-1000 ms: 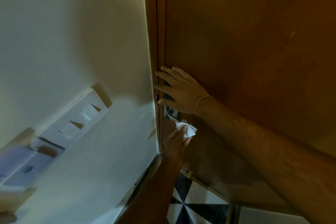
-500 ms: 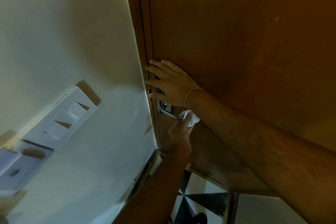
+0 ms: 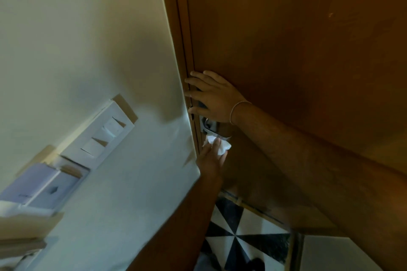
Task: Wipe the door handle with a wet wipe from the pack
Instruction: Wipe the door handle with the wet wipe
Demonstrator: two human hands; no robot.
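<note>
A metal door handle sits near the left edge of a brown wooden door. My left hand reaches up from below and presses a crumpled white wet wipe against the underside of the lever. My right hand, with a thin band on the wrist, lies flat on the door just above the handle. Its fingers are spread over the door's edge and it holds nothing. The right hand and wrist cover part of the handle. The wipe pack is not in view.
A cream wall runs left of the door frame, with a white switch plate on it and a blurred pale box below that. Black and white patterned floor tiles show under my arms.
My left hand has risen with the wipe to the lever and slid it left, toward the door's edge. My right hand has stayed flat above the handle. The view has shifted slightly.
</note>
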